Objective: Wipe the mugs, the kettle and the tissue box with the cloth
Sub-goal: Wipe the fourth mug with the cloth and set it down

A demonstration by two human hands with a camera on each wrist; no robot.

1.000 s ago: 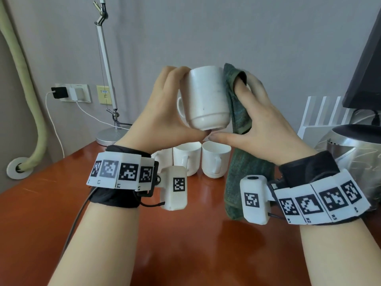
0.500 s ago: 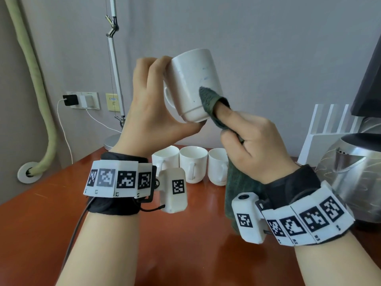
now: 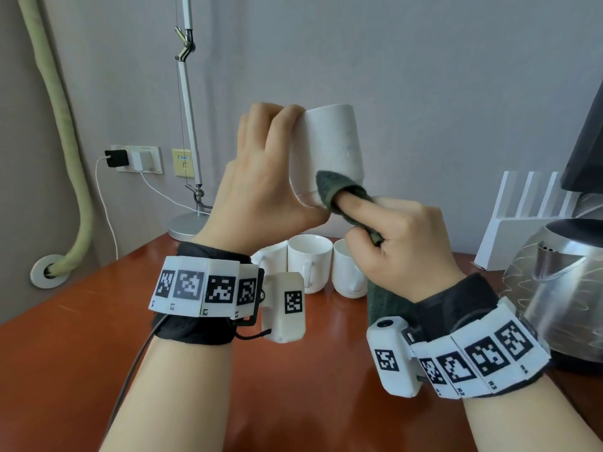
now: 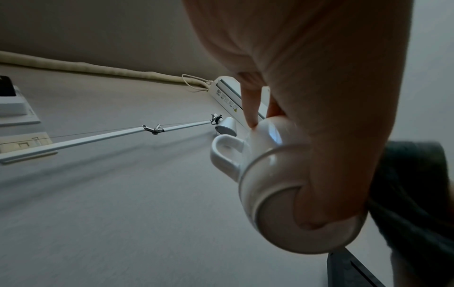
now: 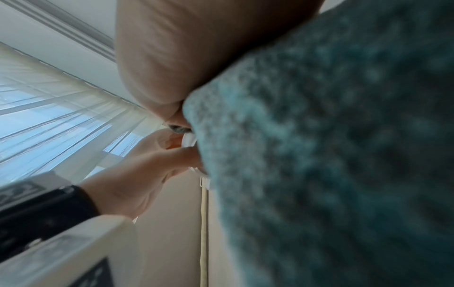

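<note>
My left hand grips a white mug in the air, thumb under its base and fingers over its top; the left wrist view shows the mug with its handle to the left. My right hand holds the dark green cloth, which is wrapped over the index finger, and the covered fingertip presses on the mug's lower side. The rest of the cloth hangs down past my right wrist. Three more white mugs stand on the table behind my hands. The steel kettle sits at the right.
The reddish wooden table runs to the grey wall. A desk lamp with a round base stands at the back left, near wall sockets with a plugged charger. A white rack and a dark monitor edge are at the back right.
The right hand went from holding the cloth flat against the mug's side to rubbing its lower part with one cloth-covered fingertip. The left hand raised and tilted the mug.
</note>
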